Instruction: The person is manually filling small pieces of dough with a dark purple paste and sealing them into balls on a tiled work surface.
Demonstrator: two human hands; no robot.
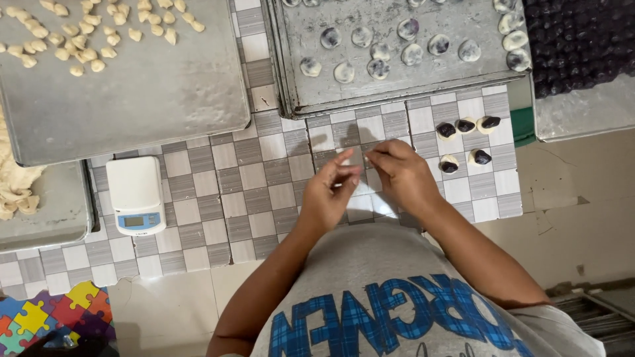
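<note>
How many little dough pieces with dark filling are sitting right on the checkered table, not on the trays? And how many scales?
Dough pieces with dark filling: 5
White kitchen scale: 1
Total: 6

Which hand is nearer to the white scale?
Left. The left hand is right of the scale with bare checked tiles between them. The right hand is farther right, beyond the left hand.
</note>
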